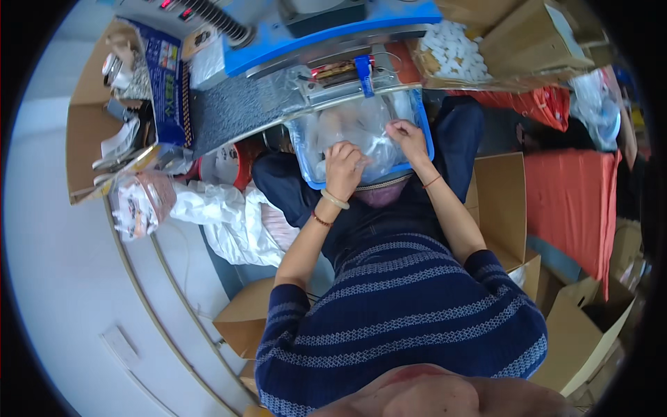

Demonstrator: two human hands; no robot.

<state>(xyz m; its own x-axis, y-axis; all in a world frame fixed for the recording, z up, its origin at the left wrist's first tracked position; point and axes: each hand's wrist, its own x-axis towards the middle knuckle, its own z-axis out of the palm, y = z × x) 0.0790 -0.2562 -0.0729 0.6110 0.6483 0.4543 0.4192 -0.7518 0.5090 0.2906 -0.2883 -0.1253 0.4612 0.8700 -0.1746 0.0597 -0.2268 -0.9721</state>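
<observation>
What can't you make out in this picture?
Head view, blue tray: contents obscured by clear plastic.
Head view, left hand: curled, hiding whether it pinches anything.
Head view, right hand: any grip too small to tell.
Head view, white pieces: too small to identify.

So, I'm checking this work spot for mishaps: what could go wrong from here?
The blue-rimmed tray sits at the person's lap, so it could tip if the legs shift. The clear plastic in it looks thin and loose; it might crumple under the left hand and right hand. The pale bangle could possibly snag it.
</observation>
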